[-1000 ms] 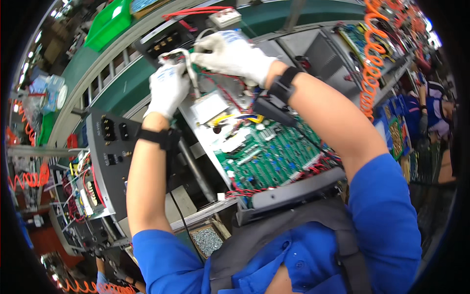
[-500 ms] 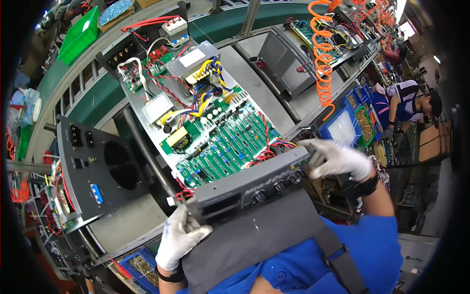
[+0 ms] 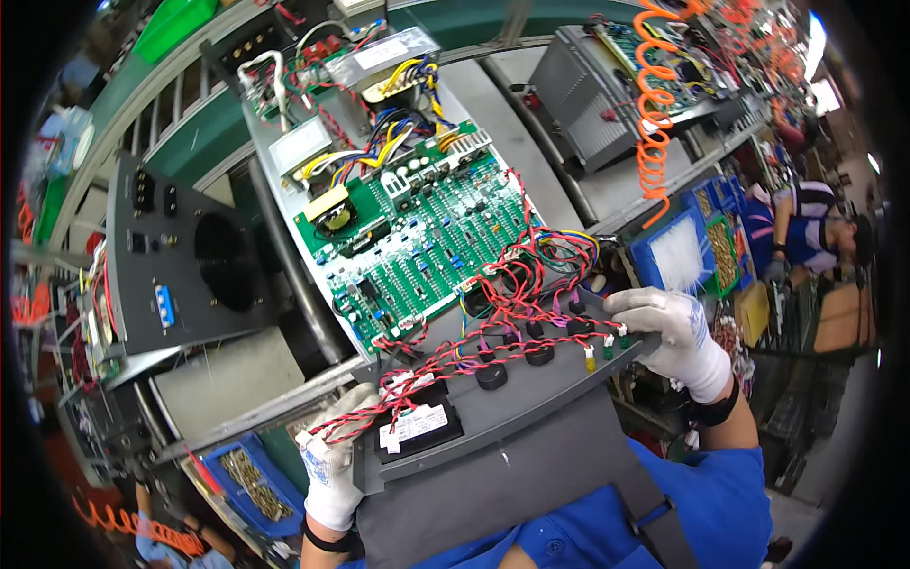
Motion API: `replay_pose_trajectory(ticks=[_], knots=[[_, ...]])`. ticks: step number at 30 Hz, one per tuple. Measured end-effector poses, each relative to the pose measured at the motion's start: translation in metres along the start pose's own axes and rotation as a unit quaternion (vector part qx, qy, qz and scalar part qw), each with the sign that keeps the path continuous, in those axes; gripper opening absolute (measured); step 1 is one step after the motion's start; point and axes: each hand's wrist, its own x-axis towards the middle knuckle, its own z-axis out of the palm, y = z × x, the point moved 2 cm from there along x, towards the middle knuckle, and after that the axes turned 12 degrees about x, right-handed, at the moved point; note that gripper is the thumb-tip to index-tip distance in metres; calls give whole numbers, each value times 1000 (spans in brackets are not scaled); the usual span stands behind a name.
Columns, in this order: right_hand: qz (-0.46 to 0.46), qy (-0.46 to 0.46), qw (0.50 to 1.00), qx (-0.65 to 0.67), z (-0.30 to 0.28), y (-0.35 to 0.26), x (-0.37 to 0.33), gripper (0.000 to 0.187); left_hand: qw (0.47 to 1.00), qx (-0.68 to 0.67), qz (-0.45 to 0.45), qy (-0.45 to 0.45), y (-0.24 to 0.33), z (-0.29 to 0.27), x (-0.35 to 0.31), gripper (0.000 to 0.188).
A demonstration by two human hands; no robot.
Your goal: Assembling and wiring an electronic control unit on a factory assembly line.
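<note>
Grey panel (image 3: pixel 545 403): between your two hands, at the near end of the open chassis (image 3: pixel 464 95), just short of the green circuit board (image 3: pixel 422 275); wired inner side facing up.
Long axis: crosswise, slanting; left end closer to your body, right end farther off. From your left fingers the panel lies to the right; from your right fingers, to the left and nearer you. One hand at each end, neither clearly nearer.
Right hand (image 3: pixel 671 339): fingers bent over the panel's right end, clamped on it; thumb not clear.
Left hand (image 3: pixel 334 465): at the left end, with wires crossing the glove; can't tell whether the fingers are closed on the edge or just resting there.
Red-and-black wires (image 3: pixel 507 303): loose tangle between board and panel, strands fanning left over your left fingers.
Panel back: black module (image 3: pixel 452 431) near the left end; round black parts (image 3: pixel 492 376) mid-length; yellow lamp (image 3: pixel 591 363) and green lamp (image 3: pixel 609 349) near your right hand.
Labels: white printed sticker on the module, dense small lines; another pale sticker on the metal-cased part (image 3: pixel 384 55) at the far end of the chassis. Wording not copied.
Other marks: blue print on both your gloves; tiny markings on the dark cabinet (image 3: pixel 142 270) to your left, too small to make out.
</note>
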Motion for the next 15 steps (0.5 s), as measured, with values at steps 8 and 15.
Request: replay_pose_trajectory(ticks=[8, 15], knots=[[-127, -169, 977, 19, -18, 43, 23, 42, 981, -62, -147, 114, 34, 37, -24, 25], [82, -136, 927, 339, -39, 86, 74, 35, 934, -239, -224, 143, 31, 52, -23, 67]])
